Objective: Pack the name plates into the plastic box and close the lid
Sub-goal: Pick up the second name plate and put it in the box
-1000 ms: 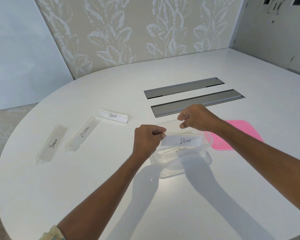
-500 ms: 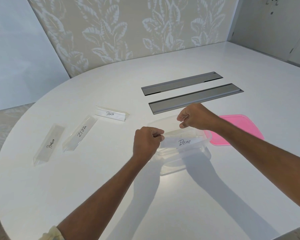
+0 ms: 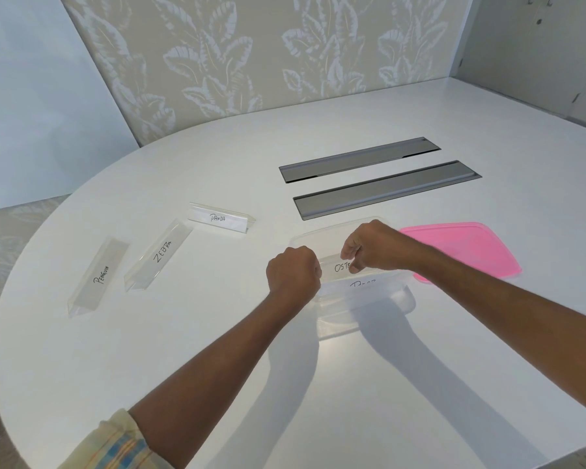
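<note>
A clear plastic box (image 3: 362, 299) sits on the white table (image 3: 217, 367), and everything else is easiest placed from it. Both hands are over its open top: the left hand (image 3: 293, 272) at the box's left end and the right hand (image 3: 372, 247) above its middle, each curled with fingers pinched on a name plate (image 3: 335, 267) whose lettering reads "OST" before the right hand hides the rest. Nearer the person, inside the box, lies another plate (image 3: 364, 285), its writing half cut off by the box's rim. Just right of the box, touching or nearly touching its corner, the pink lid (image 3: 467, 247) lies flat. Left of the box three more plates rest on the table: the PANDA plate (image 3: 219, 218) nearest, then the ZEBRA plate (image 3: 159, 255), then the PENGUIN plate (image 3: 99, 275) farthest. Beyond the box are two grey cable hatches (image 3: 383, 191)
</note>
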